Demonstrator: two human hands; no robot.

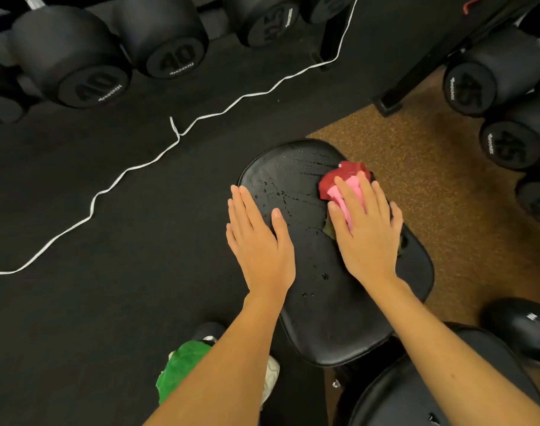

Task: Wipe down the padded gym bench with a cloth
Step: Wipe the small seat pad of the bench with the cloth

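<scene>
Black rubber flooring runs under the bench (311,272), giving way to a brown speckled mat off its right edge, with dumbbells (93,78) racked beyond its far end and more stacked past its right side. A white cord (133,167) trails over the floor to the left of the bench.

You are in the wiping step, working the far half of the seat pad. Your right hand (367,232) lies flat, fingers straight and spread, pressing the cloth (344,182) onto the bench near its right edge; the red and pink folds stick out past your fingertips, and nothing is curled round them. Your left hand (259,238) rests open on the bench's left edge, palm down, thumb lying on the pad, holding nothing.

Droplets and wet streaks cover the bench between your hands and toward its far end, with a few more drops nearer you. The near end looks dry, so the job seems only partly done.

Next, you probably want to drag the cloth leftward across the wet patch, keeping firm flat pressure so the bunched folds don't slip out from under your palm. Your left hand sits in that path, so lift it or shift it to the near end first. Then work back toward the second pad (416,392) at the bench's near end.
</scene>
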